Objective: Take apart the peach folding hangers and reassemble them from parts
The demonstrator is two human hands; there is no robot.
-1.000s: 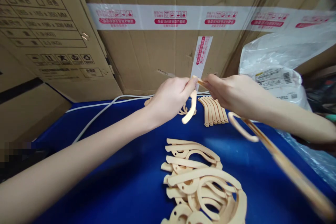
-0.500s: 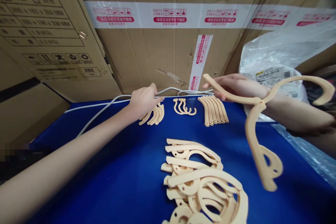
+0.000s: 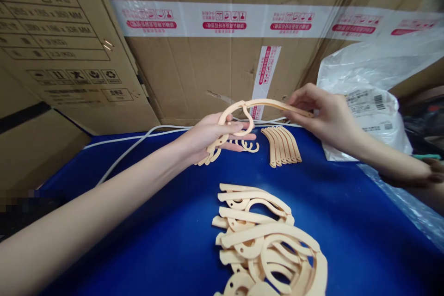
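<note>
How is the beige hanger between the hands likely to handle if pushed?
The beige hanger would likely pivot at the joint where its arms and hook meet. Each arm looks stiff, keeping a smooth curve. Its slender parts suggest little weight.

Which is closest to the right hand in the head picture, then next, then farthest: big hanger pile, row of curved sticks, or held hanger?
From the right hand:
1. Held hanger: gripped in it.
2. Row of curved sticks: below it, leftward.
3. Big hanger pile: down toward the picture's bottom.
</note>
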